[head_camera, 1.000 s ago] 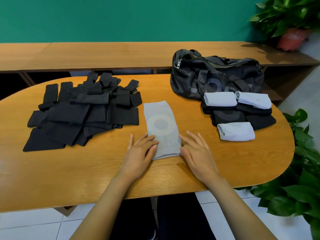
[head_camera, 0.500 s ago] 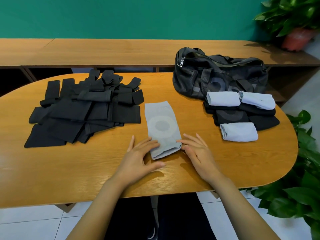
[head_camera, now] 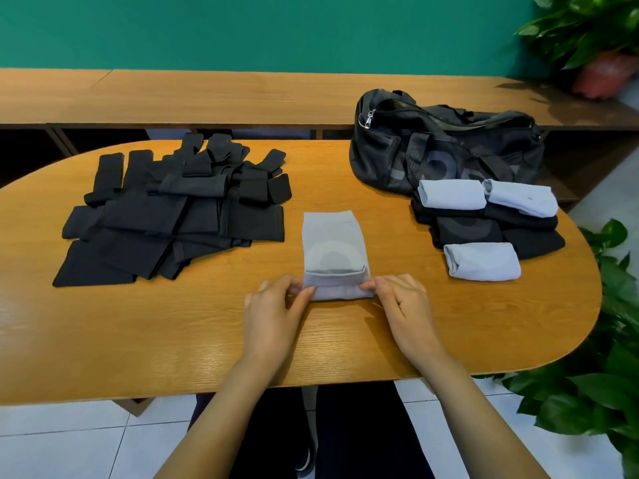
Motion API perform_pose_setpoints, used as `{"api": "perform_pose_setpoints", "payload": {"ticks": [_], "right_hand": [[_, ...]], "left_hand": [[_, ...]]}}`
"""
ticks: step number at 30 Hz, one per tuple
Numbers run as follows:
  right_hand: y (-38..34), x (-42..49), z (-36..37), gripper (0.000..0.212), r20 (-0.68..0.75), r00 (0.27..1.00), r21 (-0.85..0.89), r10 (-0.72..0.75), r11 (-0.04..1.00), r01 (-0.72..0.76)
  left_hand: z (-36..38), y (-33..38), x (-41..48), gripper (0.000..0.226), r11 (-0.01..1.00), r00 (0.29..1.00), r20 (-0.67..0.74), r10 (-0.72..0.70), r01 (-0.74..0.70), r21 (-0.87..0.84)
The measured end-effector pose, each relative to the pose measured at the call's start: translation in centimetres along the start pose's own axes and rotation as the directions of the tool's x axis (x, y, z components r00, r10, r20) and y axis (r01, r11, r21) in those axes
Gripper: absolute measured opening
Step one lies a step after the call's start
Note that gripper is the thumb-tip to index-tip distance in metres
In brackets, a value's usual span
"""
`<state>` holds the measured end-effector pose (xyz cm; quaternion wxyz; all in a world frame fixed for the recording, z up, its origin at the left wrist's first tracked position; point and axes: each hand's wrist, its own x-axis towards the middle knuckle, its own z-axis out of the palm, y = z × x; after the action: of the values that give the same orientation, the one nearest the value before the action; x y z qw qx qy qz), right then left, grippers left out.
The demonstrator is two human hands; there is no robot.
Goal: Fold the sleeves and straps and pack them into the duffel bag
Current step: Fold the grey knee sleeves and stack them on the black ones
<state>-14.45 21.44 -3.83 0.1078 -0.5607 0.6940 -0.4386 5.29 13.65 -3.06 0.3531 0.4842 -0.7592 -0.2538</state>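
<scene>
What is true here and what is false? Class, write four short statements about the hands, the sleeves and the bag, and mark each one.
1. The left hand and the right hand pinch the grey sleeve at its turned-over near end. True.
2. The duffel bag stands at the near left. False: it stands at the far right of the table.
3. Three light folded sleeves lie in front of the bag. True.
4. The black pile lies inside the bag. False: it lies on the table's left side.
</scene>
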Motion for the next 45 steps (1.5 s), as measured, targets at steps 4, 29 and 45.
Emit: {"api": "perform_pose_setpoints", "payload": {"ticks": [4,29,45], "right_hand": [[-0.4,0.1,0.0,0.051,-0.03,0.999,-0.127,0.012,0.992,-0.016],[0.0,0.0,-0.8,0.065,0.54,0.827,-0.395,-0.155,0.821,0.411],[0.1,-0.6,-0.7,0.061,0.37,0.882,-0.367,-0.293,0.826,0.428]], "left_hand": [[0.4,0.5,0.4,0.013,0.997,0.997,-0.025,-0.071,0.072,0.036],[0.0,-1.4,-0.1,0.068,0.898,0.863,0.451,0.226,-0.364,0.246],[0.1,-1.3,-0.7,0.046,0.903,0.904,0.269,0.332,-0.387,0.185]]}}
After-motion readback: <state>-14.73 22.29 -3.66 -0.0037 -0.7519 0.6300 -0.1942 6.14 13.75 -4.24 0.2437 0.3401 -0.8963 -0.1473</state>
